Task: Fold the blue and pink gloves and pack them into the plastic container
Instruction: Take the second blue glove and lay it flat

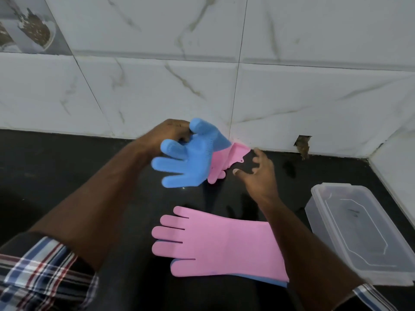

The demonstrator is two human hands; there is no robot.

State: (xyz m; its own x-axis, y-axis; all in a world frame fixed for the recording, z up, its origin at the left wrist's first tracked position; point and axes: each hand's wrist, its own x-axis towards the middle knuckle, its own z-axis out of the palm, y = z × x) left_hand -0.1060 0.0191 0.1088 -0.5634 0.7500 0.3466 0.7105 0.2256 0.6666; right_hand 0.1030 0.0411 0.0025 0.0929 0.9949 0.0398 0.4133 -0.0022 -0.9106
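My left hand [165, 135] holds a blue and pink glove [188, 158] up above the black counter, gripping it at the fingers; its blue bristled palm faces me and the pink cuff trails to the right. My right hand [258, 173] hovers just right of that cuff, fingers spread, holding nothing. A second glove [220, 243] lies flat on the counter below, pink side up with a blue edge showing underneath, fingers pointing left. The clear plastic container [350, 241] stands at the right with its lid on.
The black counter [67, 171] meets a white marble-tiled wall [157, 86] at the back and a side wall at the far right. A broken hole in the tile [303, 144] sits low on the back wall.
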